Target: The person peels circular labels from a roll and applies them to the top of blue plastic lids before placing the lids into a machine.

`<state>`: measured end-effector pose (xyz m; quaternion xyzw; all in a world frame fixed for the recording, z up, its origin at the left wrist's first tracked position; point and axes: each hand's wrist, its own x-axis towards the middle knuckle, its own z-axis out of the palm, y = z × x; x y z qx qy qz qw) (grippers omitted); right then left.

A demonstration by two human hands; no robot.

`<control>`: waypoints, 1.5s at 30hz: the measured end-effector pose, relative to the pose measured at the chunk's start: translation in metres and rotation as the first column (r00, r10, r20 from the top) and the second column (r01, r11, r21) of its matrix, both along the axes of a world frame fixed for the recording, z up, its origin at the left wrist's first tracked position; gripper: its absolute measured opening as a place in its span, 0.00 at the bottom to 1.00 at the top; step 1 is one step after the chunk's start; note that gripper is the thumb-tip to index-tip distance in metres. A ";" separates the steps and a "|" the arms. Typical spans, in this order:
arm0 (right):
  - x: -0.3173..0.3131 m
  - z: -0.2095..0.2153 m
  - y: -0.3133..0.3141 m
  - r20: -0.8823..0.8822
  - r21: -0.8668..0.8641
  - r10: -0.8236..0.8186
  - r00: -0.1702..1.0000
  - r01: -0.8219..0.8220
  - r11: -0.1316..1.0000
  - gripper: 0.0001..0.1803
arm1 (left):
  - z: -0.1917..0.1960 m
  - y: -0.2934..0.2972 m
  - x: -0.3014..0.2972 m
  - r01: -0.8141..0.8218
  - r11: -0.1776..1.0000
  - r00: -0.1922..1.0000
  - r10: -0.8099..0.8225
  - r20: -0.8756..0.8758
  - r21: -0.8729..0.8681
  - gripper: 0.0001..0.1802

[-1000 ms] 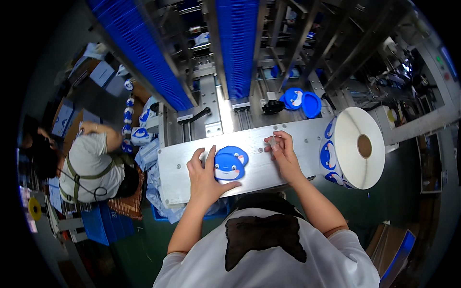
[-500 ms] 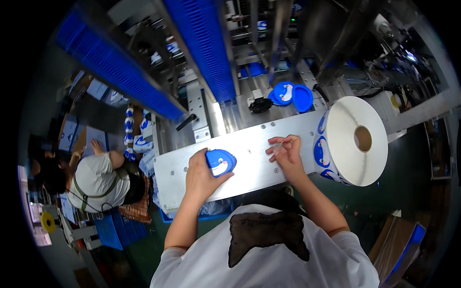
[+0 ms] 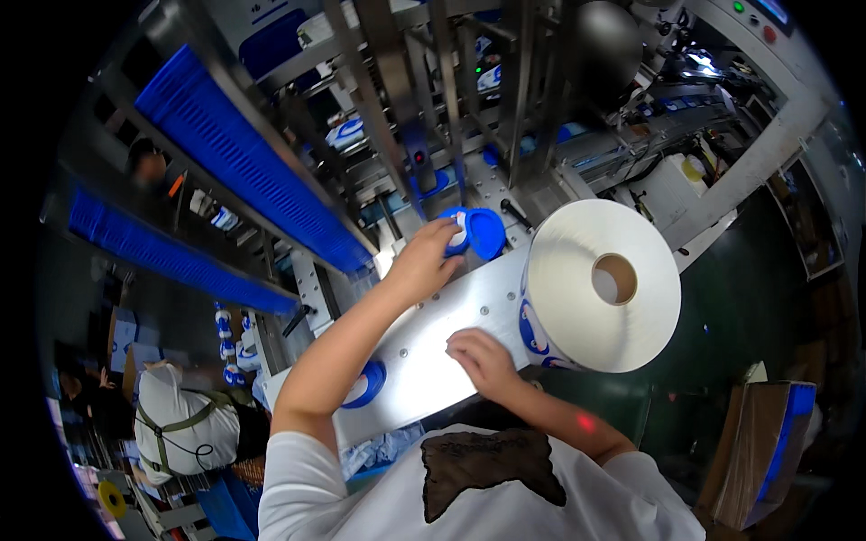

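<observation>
My left hand (image 3: 424, 263) reaches across the metal plate (image 3: 424, 347) to a blue plastic case (image 3: 457, 236) with a white patch, its fingers closed over the near left edge. Touching that case on the right is a round, blue dish-like piece (image 3: 487, 233). Lower on the plate lies another blue case (image 3: 365, 386) with a white patch, partly hidden by my left forearm. My right hand (image 3: 485, 362) hovers over the plate's right part, its fingers curled together; what they hold, if anything, is hidden.
A big roll of stickers (image 3: 564, 298) stands at the plate's right end. Tall metal guides hold stacked blue pieces (image 3: 257, 162) at the left. A machine frame (image 3: 767, 171) rises at the right. Another person (image 3: 185, 419) works at the far left; a cardboard box (image 3: 767, 451) stands lower right.
My left hand has left the case on the plate and moved forward to the blue pieces beyond it. My right hand has drawn closer, its fingers curling. The view has shifted.
</observation>
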<state>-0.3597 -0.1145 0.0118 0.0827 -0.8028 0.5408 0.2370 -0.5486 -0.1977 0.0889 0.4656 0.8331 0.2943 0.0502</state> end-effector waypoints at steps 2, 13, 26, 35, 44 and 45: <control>0.002 -0.002 0.001 0.004 -0.043 0.033 0.999 -0.033 0.999 0.07 | -0.033 0.053 -0.037 0.124 0.992 0.983 -0.126 -0.133 -0.020 0.29; 0.004 0.009 0.007 -0.076 -0.001 0.078 0.994 -0.078 0.997 0.06 | -0.045 0.070 -0.058 0.108 0.994 0.979 -0.099 -0.178 0.036 0.15; 0.012 0.047 0.030 -0.303 0.022 0.025 0.953 -0.019 1.000 0.14 | 0.032 -0.035 0.075 -0.718 0.634 0.400 0.037 0.916 0.288 0.20; 0.009 0.065 0.018 -0.313 -0.217 0.309 0.898 -0.384 0.897 0.13 | 0.038 -0.078 0.151 -0.678 0.602 0.398 -0.182 0.899 0.422 0.16; 0.034 0.078 -0.001 -0.267 -0.304 0.468 0.842 -0.535 0.788 0.12 | 0.028 -0.085 0.179 -0.570 0.471 0.040 -0.802 0.595 0.673 0.52; 0.039 0.078 -0.002 -0.185 -0.433 0.498 0.847 -0.525 0.733 0.12 | 0.028 -0.088 0.179 -0.592 0.450 -0.006 -0.832 0.555 0.669 0.38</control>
